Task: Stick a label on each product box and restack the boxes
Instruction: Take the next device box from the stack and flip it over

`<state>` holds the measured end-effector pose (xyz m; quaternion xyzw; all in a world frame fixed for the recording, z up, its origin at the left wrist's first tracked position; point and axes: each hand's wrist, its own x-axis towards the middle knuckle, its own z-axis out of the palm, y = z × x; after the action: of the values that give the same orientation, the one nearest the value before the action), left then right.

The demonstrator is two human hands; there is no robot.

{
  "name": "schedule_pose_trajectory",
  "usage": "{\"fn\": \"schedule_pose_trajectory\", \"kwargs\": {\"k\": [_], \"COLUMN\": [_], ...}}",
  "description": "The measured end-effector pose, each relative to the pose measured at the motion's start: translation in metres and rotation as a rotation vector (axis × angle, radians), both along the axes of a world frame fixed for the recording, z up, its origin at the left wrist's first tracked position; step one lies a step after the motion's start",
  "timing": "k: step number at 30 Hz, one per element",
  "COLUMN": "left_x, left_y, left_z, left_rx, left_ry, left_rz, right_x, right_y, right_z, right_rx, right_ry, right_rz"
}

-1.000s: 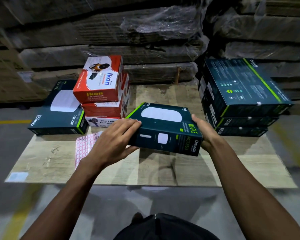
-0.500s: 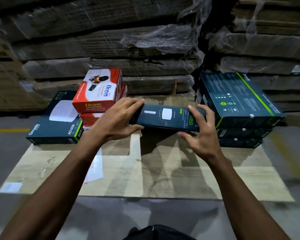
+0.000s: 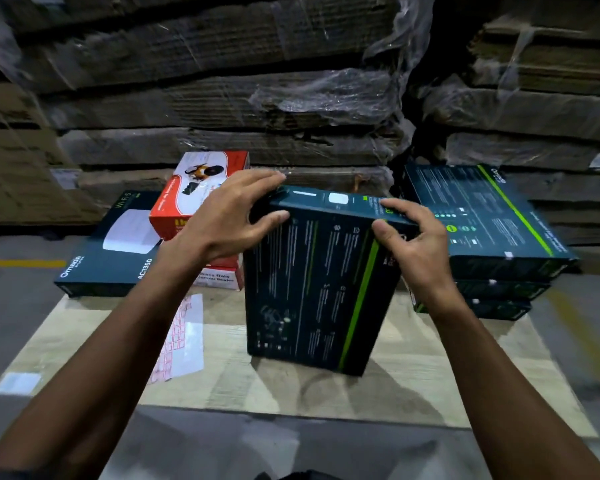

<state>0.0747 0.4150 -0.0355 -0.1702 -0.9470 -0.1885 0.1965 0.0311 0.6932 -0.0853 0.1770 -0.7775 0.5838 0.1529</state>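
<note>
A: Setting: wrapped cardboard bales (image 3: 222, 98) behind, wooden board (image 3: 257, 386) across the lower frame. Left to right?

B: Label sheet (image 3: 182, 337) lower left; left hand (image 3: 222, 220) and right hand (image 3: 416, 251) each curl round the top corners of the dark box (image 3: 312, 289), upright at centre; dark stack (image 3: 492, 237) right.

A: Step?

B: Probably turning it for restacking; next, lay it flat on the stack.

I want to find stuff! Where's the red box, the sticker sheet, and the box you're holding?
Red box (image 3: 201, 181): head view, on its white top face.
Sticker sheet (image 3: 184, 337): head view, on its middle.
Held box (image 3: 312, 289): head view, on its dark printed back.
</note>
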Motion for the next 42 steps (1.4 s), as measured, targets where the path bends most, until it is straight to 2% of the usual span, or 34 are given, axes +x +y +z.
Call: {"fn": "schedule_pose_trajectory", "kwargs": {"k": [4,6,11,15,17,20,26,33,42], "left_x": [0.015,0.032,0.091,0.131,0.142,0.144,0.139,0.124,0.075], "left_y": [0.000,0.000,0.004,0.000,-0.001,-0.004,-0.002,0.018,0.055], "left_z": [-0.037,-0.072,-0.162,-0.210,-0.221,-0.229,-0.240,-0.248,-0.249], "left_rx": [0.005,0.000,0.033,0.010,-0.009,-0.049,-0.037,-0.034,0.005], "left_ry": [0.052,0.005,-0.302,-0.551,-0.640,-0.678,-0.682,-0.535,-0.546], "left_rz": [0.063,0.085,0.074,0.099,0.099,0.092,0.143,0.220,0.343], "right_x": [-0.033,-0.045,-0.066,-0.080,-0.085,-0.094,-0.106,-0.085,-0.014], "right_y": [-0.005,-0.008,-0.010,-0.015,-0.018,-0.023,-0.033,-0.045,-0.018], "right_z": [-0.011,-0.024,-0.060,-0.097,-0.113,-0.142,-0.177,-0.168,-0.183], "right_rx": [-0.072,-0.123,-0.146,-0.260,-0.261,-0.234,-0.016,0.008,0.451], "right_ry": [-0.305,-0.441,-0.664,-0.811,-0.832,-0.839,-0.795,-0.779,-0.642], "right_rz": [-0.021,-0.024,-0.050,-0.066,-0.114,-0.198,-0.255,-0.130,0.008]}}
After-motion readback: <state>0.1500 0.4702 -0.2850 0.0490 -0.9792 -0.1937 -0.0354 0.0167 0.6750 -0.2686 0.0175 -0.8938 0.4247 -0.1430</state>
